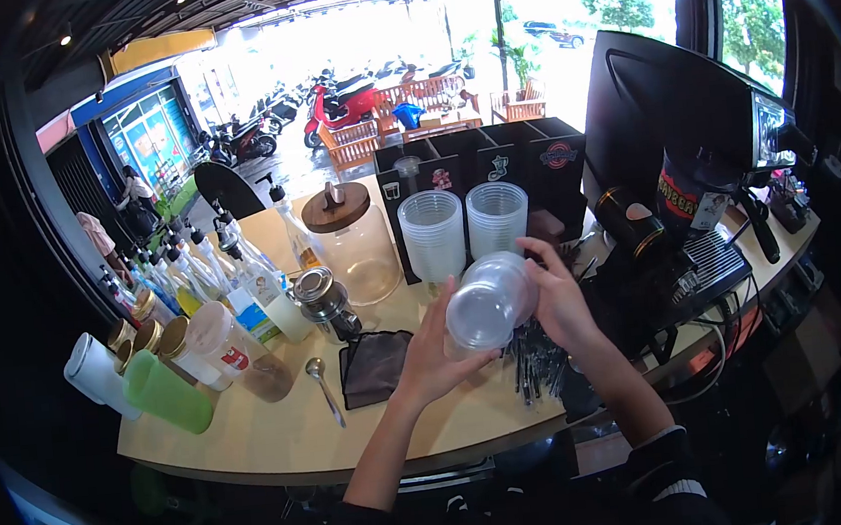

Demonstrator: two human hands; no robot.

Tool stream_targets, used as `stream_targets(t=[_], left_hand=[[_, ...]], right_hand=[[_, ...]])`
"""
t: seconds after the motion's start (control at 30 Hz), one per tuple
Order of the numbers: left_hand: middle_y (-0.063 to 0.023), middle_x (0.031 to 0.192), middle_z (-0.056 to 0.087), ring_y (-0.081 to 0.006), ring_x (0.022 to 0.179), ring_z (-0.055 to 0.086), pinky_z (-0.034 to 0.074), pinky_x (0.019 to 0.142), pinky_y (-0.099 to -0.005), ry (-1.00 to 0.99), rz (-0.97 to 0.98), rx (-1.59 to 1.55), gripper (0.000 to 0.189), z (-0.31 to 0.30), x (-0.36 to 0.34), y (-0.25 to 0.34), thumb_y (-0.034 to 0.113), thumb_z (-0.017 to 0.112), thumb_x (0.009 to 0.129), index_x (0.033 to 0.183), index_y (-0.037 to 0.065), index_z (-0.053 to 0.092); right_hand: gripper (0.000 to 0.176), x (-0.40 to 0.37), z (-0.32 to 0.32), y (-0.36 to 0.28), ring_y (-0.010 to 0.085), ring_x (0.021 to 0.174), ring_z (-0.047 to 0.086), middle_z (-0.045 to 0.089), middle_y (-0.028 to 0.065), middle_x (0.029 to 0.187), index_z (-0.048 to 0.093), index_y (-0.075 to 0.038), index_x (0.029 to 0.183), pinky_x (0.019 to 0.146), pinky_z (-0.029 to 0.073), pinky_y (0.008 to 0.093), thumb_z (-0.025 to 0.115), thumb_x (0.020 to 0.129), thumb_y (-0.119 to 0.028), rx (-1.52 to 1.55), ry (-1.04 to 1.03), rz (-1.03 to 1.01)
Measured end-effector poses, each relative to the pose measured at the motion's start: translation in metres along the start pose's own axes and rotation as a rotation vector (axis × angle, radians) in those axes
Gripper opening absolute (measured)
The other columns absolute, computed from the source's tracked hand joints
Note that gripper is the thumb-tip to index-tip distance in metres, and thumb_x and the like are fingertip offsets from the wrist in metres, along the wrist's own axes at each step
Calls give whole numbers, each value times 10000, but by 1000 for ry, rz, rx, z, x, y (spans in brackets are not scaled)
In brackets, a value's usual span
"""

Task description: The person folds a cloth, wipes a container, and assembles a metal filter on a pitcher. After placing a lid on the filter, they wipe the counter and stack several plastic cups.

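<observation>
Between my two hands is a clear plastic cup point(486, 309), tipped so that its round end faces me. My left hand point(435, 351) wraps its left and lower side, while the fingers of my right hand point(558, 295) grip its right side. Behind it stand two tall stacks of clear plastic cups, a left stack point(432, 236) and a right stack point(497, 218). Under my right hand lies a bunch of black-and-clear wrapped straws point(538, 367), partly covered. A dark folded cloth point(375, 368) rests left of my left wrist.
A spoon point(324, 391), a metal coffee dripper point(324, 301) and a wooden-lidded glass jar point(354, 243) stand or lie at the left. Several bottles point(206, 271) and a green cup point(167, 393) fill the far left. A black divided box point(543, 177) is behind; a coffee machine point(698, 118) stands right.
</observation>
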State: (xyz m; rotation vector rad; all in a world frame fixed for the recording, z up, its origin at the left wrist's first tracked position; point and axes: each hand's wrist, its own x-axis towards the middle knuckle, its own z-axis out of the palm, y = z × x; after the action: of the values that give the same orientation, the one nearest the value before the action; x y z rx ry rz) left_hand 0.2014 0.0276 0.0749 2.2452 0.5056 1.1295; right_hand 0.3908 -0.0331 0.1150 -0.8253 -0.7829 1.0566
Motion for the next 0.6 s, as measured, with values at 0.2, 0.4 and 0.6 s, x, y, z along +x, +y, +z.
stream_targets(t=[0.2, 0.4, 0.6], left_hand=[[-189, 1261, 479, -321, 1126, 535, 470, 885, -405, -24, -121, 68, 985, 2, -5, -2, 367, 791, 673, 1423, 75, 224], [-196, 1124, 579, -277, 970, 628, 538, 721, -368, -26, -286, -203, 834, 9, -11, -17, 379, 747, 742, 1348, 20, 300], [-196, 1105, 593, -276, 897, 655, 547, 675, -347, 42, -323, -251, 819, 0, -11, -11, 399, 733, 754, 1337, 15, 306]], right_hand=[[266, 28, -3, 36, 179, 1049, 536, 556, 71, 1091, 514, -110, 1203, 913, 410, 304, 408, 959, -112, -343, 1, -242], [331, 25, 19, 13, 306, 1008, 559, 590, 162, 1028, 608, -23, 1040, 840, 449, 344, 431, 777, 71, -1000, -188, -882], [396, 19, 32, -3, 377, 930, 595, 609, 190, 1016, 499, -35, 1184, 805, 476, 414, 534, 800, -123, -1142, -342, -761]])
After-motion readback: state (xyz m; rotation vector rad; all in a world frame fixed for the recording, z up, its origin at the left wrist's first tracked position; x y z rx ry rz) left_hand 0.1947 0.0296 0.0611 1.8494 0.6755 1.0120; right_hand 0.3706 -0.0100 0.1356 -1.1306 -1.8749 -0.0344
